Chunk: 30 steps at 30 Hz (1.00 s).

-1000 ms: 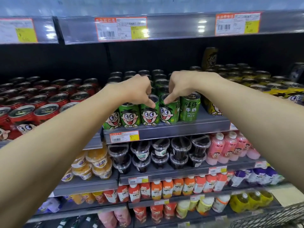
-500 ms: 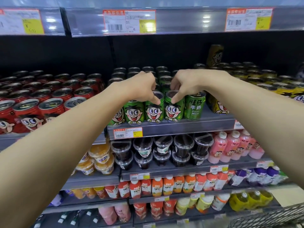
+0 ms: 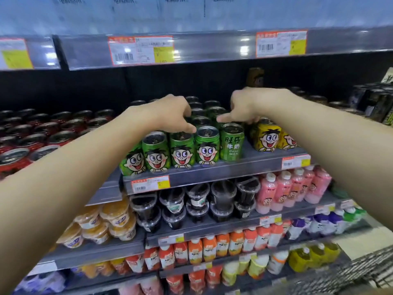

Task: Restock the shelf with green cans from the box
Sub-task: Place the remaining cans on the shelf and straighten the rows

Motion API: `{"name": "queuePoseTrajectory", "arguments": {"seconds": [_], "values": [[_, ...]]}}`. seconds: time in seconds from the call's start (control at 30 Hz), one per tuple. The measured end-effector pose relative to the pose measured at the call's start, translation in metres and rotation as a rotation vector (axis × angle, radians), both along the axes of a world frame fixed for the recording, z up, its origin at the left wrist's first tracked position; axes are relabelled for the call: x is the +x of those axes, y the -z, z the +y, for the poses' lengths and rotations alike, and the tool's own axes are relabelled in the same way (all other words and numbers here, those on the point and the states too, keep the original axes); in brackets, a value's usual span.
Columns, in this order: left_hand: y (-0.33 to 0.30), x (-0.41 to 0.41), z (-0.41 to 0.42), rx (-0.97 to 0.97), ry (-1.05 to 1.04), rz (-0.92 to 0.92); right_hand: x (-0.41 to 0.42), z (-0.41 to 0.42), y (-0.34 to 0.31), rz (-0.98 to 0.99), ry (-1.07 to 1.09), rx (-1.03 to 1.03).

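Left hand (image 3: 168, 116) curled over front-row green cans (image 3: 182, 149), fingertips on the rims; grip or mere touch, cannot tell. Right hand (image 3: 240, 109) curled likewise behind the rightmost can, index finger pointing left; contents hidden. Best done by nudging cans flush to the shelf (image 3: 223, 169) edge, faces forward, rightmost turned to match. Front row: five green cans; further rows behind, perhaps four deep, blurred. Two yellow cans (image 3: 266, 138) fronting beside. Box not visible.

Green cans (image 3: 207, 145) with cartoon faces
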State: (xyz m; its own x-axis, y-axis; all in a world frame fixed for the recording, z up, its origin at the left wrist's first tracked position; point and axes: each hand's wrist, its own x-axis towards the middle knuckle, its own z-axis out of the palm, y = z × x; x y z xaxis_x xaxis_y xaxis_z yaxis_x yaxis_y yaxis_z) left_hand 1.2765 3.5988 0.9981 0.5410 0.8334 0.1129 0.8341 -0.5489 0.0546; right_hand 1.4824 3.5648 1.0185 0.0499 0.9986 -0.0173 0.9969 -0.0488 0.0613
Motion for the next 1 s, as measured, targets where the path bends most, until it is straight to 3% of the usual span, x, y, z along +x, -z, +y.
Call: {"name": "queuePoseTrajectory", "arguments": {"seconds": [0.13,0.27,0.57,0.73,1.0], "values": [[0.006,0.033,-0.003,-0.050,0.102,0.001,0.007,0.004,0.024,0.098,0.097,-0.053],[0.017,0.044,0.007,-0.089,0.079,-0.020,0.012,0.014,0.030,0.186,0.078,-0.067],[0.028,0.047,0.006,-0.082,0.010,-0.150,0.035,0.008,0.027,0.116,-0.199,-0.093],[0.027,0.046,0.000,-0.096,-0.010,-0.179,0.034,0.014,0.033,0.125,-0.087,-0.028],[0.046,0.040,-0.008,-0.071,-0.070,-0.341,0.039,0.007,0.036,0.269,-0.152,-0.036]]}}
